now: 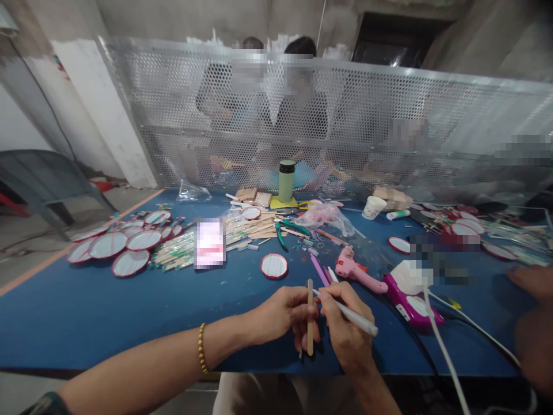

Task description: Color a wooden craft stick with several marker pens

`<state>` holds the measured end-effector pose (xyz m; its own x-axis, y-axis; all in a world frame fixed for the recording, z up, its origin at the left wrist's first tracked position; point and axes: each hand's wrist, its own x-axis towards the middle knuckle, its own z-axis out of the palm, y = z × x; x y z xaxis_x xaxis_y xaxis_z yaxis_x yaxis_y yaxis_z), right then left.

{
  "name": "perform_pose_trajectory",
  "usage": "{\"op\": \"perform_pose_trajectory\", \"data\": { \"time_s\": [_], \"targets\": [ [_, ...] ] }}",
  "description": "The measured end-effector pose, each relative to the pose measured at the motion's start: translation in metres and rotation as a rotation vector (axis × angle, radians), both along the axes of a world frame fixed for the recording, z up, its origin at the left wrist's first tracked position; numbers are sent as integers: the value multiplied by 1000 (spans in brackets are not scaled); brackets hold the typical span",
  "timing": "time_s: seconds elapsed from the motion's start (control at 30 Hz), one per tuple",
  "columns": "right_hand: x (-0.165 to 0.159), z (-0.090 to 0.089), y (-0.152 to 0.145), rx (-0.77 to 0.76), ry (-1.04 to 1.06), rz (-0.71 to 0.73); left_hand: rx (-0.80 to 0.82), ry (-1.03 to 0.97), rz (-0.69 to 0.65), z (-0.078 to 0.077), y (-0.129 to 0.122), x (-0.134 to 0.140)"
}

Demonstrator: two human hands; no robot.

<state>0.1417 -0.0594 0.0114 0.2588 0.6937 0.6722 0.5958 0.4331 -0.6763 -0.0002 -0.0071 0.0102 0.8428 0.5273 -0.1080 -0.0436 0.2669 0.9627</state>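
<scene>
My left hand (283, 314), with a beaded bracelet (201, 347) on the wrist, grips a wooden craft stick (310, 328) held nearly upright over the table's near edge. Between the fingers of my right hand (349, 325) is a white pen (359, 320), its tip close to the upper part of the stick. Whether the tip touches the stick I cannot tell. Just beyond my hands lie a purple pen (318, 268) and a round white disc with a red rim (274, 266). A pink glue gun (358, 272) rests to the right of them.
Red-rimmed discs (109, 245) and bundled sticks (177, 249) cover the left side. Green-handled pliers (281, 235), a green bottle (286, 183) and a paper cup (374, 208) stand or lie farther back. A magenta power strip (404, 302) with cables is at right, near another person's hand (531, 282).
</scene>
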Motion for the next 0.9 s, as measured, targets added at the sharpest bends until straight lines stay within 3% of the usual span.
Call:
{"op": "perform_pose_trajectory", "data": {
  "time_s": [0.17,0.9],
  "targets": [
    [0,-4,2,33,30,-74,-4,-13,-2,-2,1,0],
    [-1,-3,3,-8,0,-63,38,-10,-6,-3,0,1]
  ]
}}
